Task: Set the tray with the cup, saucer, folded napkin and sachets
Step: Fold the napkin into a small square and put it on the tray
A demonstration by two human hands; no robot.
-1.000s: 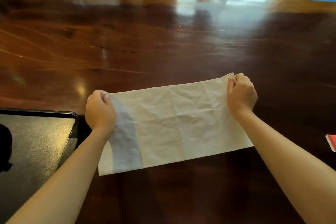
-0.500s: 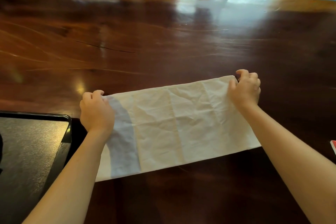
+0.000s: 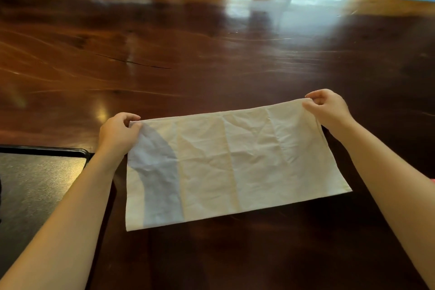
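A: Largest here?
B: Dark wooden table [image 3: 211, 54]; at its left, black tray [image 3: 47, 150].
A: And beside the tray?
B: Cream napkin [image 3: 235, 167], spread on the table. Pinched at far left corner by left hand [image 3: 117, 132], at far right by right hand [image 3: 329, 110].

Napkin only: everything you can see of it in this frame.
The napkin is a cream cloth rectangle, wider than deep, wrinkled, with crease lines running from far edge to near edge. It lies spread on the dark wooden table, slightly skewed, with its right end farther away. The left hand pinches its far left corner and the right hand its far right corner. A greyish shadow crosses its left part. The black tray sits to its left.
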